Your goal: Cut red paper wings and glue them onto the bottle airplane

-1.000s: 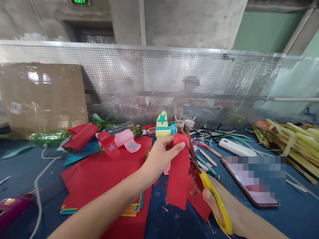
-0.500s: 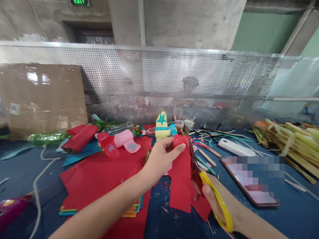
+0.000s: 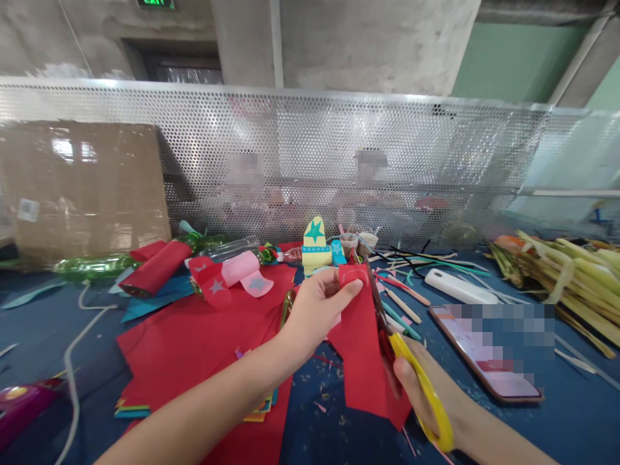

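Note:
My left hand (image 3: 320, 303) pinches a strip of red paper (image 3: 361, 361) near its top, thumb in front. A curved pale outline shows on the paper beside the thumb. Wrapped round the yellow handles of a pair of scissors (image 3: 421, 391) is my right hand (image 3: 423, 361). The dark blades point up and lie along the strip's right edge; whether they are parted I cannot tell. Behind the strip's lower end, another red piece slants toward the right hand. Left of my forearm lies a stack of red paper sheets (image 3: 194, 336), with other colours underneath.
A phone (image 3: 484, 355) lies right of the scissors, below a white device (image 3: 460, 286). Decorated bottles and a yellow paper piece with a star (image 3: 314, 245) stand behind. A purple glue gun (image 3: 24, 410) is far left; dried stalks (image 3: 576, 278) are far right. A perforated metal screen (image 3: 310, 161) closes the back.
The lower end of the red strip has swung right, toward the scissors, and now overlaps the other red piece. Both hands have stayed nearly in place.

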### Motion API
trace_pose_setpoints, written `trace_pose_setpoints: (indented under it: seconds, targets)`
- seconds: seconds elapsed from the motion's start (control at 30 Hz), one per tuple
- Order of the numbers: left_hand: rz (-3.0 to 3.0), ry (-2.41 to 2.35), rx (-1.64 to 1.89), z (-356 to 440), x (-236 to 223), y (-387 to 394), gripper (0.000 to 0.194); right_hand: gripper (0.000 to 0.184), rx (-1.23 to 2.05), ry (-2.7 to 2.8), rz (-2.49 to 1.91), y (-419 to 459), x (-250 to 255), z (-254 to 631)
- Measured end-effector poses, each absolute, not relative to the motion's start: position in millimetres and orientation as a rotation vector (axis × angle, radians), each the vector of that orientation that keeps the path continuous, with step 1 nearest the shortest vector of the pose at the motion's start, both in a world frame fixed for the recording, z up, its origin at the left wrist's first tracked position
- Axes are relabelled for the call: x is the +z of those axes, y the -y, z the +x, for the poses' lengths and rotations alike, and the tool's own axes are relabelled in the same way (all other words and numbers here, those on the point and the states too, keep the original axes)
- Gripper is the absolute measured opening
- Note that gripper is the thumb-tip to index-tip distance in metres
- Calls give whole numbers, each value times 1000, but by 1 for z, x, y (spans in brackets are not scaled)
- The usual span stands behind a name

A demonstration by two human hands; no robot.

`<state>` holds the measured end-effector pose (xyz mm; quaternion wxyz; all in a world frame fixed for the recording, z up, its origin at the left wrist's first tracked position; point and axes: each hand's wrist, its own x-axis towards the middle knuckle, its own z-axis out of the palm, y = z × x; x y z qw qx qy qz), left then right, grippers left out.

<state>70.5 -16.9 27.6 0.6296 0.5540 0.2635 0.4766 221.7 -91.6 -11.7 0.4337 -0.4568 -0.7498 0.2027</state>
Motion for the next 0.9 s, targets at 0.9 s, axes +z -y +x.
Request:
trace_pose_setpoints:
  seconds: [0.9]
  targets:
    - [1215, -564, 1102, 72, 27, 15, 15, 55, 464, 1831, -1253, 90, -20, 224]
